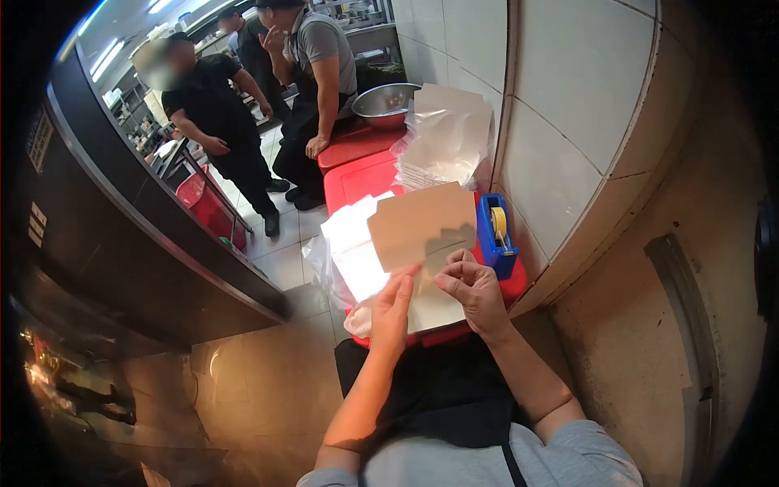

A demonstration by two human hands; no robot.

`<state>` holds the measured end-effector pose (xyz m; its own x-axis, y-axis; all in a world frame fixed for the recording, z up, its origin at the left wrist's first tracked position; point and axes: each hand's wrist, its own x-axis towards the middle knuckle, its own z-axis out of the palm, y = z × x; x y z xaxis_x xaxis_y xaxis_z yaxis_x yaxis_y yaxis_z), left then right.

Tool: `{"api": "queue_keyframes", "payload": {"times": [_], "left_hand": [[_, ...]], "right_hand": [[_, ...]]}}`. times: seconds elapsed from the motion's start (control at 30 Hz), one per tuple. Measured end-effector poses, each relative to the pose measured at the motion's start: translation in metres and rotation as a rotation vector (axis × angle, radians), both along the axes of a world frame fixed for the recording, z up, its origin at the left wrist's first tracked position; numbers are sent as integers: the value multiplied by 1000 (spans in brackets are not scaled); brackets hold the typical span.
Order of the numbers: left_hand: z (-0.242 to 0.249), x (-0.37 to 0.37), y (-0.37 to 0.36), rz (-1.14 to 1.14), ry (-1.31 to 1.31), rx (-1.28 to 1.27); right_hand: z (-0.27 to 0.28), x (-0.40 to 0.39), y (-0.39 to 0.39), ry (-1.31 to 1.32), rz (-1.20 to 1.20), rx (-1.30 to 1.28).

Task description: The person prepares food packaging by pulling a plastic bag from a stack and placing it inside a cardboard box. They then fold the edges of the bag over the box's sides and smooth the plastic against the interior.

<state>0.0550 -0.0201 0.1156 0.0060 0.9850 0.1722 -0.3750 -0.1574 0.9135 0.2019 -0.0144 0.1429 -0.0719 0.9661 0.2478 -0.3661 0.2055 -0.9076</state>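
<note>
A flat brown cardboard piece point(418, 223) with notched corners lies in front of me, over pale sheets on a red lid. My left hand point(391, 312) is at its lower left edge, fingers stretched out towards the board and thumb raised. To the right, my right hand point(475, 294) hovers at the lower edge with thumb and forefinger pinched together; I cannot tell what small thing is in the pinch. Its shadow falls across the cardboard. Just beyond that hand stands a blue tape dispenser point(498, 239) with a yellow roll.
White sheets in plastic point(353, 260) lie left of the cardboard. Behind are a plastic-wrapped stack of pale board point(450, 134) and a metal bowl point(385, 101) on red containers point(353, 178). A tiled wall point(576, 97) borders the right. Several people point(223, 122) stand at the back left.
</note>
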Motion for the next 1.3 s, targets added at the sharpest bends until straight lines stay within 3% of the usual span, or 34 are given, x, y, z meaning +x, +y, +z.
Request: {"api": "queue_keyframes", "payload": {"times": [0.1,0.3,0.4,0.5,0.53,0.63,0.67,0.73,0.8,0.87,0.9,0.97,1.03,1.1,1.17,1.3], "left_hand": [[-2,1,2,-239,-177,-37],[0,7,0,-106,-115,-42],[-5,10,0,-12,-108,-3],[-14,10,4,90,-42,54],[-16,10,4,130,-7,75],[-22,11,3,368,466,378],[-29,12,3,350,481,435],[-36,11,6,225,345,298],[-53,7,12,99,227,204],[-58,-3,12,158,157,6],[-60,-10,11,190,124,-91],[-77,-23,7,335,576,15],[-102,-32,1,407,914,67],[-144,-26,0,271,902,-7],[-158,-5,-4,300,744,159],[-167,2,-1,324,850,160]], "right_hand": [[-4,0,0,-143,-91,35],[2,-3,-5,-439,-306,195],[-4,-5,-4,-424,-292,200],[-11,-5,-6,-6,18,-119],[-14,-4,-7,46,57,-153],[-28,1,-5,154,158,-213],[-37,4,-2,163,173,-207],[-52,8,8,203,212,-217],[-59,11,19,289,234,-386],[-60,17,39,321,236,-468],[-76,21,52,-79,113,-278],[-115,27,76,-858,-140,130],[-126,25,77,-1256,-143,358],[-146,19,77,-1631,-84,496],[-164,14,75,-1747,2,496],[-186,15,58,-1770,39,477]]}}
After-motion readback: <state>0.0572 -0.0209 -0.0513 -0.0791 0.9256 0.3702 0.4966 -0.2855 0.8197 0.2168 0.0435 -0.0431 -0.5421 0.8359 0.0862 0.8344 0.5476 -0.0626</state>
